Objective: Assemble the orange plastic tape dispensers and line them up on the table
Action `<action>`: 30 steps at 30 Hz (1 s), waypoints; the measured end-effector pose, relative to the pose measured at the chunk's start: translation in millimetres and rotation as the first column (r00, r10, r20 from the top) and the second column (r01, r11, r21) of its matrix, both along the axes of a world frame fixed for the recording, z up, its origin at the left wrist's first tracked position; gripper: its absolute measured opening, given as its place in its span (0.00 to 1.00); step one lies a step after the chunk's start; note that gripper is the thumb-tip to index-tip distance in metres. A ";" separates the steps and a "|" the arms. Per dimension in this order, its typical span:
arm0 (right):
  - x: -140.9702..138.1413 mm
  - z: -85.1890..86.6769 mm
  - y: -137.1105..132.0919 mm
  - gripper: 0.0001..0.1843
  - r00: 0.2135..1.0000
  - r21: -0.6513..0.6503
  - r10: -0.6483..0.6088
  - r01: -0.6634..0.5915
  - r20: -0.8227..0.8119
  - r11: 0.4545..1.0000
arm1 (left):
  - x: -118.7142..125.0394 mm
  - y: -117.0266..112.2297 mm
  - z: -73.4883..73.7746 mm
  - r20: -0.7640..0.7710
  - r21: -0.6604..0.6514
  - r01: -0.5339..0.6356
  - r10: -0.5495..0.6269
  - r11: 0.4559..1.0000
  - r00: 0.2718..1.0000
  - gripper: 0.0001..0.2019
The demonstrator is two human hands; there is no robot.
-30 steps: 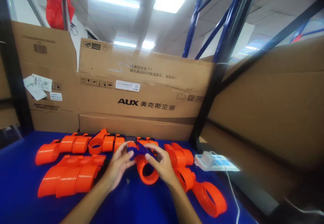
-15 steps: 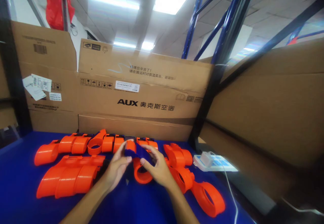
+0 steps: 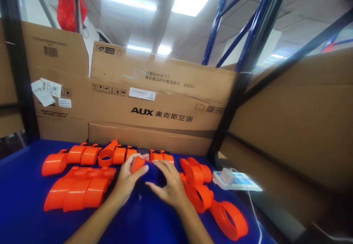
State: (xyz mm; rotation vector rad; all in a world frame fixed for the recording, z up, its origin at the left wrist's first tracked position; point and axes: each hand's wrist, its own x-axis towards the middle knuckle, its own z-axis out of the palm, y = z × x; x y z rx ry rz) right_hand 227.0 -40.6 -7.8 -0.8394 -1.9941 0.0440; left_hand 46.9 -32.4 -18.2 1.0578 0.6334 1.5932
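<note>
My left hand [image 3: 128, 176] is closed on an orange plastic band [image 3: 137, 164], thumb on the near side and fingers behind it. A dark blue part [image 3: 154, 172] shows beside the band, between my two hands. Around that blue part, my right hand [image 3: 172, 187] has its thumb and fingers spread apart; whether the fingertips touch it is hard to see. Behind my hands stands a row of similar orange bands [image 3: 91, 155] with dark straps. Closer on the left lies a joined group of orange bands [image 3: 77, 192].
More orange bands [image 3: 231, 222] lie to the right on the blue table cover [image 3: 138, 225]. A white power strip [image 3: 237, 181] with a plug and cable sits at the right edge. Cardboard panels [image 3: 157, 133] wall the back, and a dark rack post [image 3: 224, 122] stands at the right.
My right hand's fingers have spread apart. The held piece has turned, and the orange ring seen below it is out of sight. The view has shifted slightly.
</note>
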 end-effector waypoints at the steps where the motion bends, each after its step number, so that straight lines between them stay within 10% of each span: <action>1: -0.1 -1.0 0.3 0.35 1.000 0.013 -0.002 0.002 0.004 1.000 | -0.3 -0.9 0.8 0.000 0.007 0.000 0.000 1.000 1.000 0.16; 18: 1.9 2.7 0.7 0.32 0.988 -0.115 0.021 -0.038 -0.152 0.993 | -2.4 -5.0 2.1 0.174 -0.065 0.150 -0.137 0.986 0.975 0.21; 24: -0.6 3.6 3.8 0.25 0.926 -0.451 0.179 -0.323 -0.333 0.832 | -1.0 -11.6 0.1 0.140 -0.050 0.228 -0.219 0.972 0.966 0.22; 30: -1.8 2.9 0.3 0.32 0.900 -0.418 0.181 -0.353 -0.397 0.837 | -0.1 -1.4 -0.1 0.240 -0.190 0.056 -0.009 0.980 0.971 0.19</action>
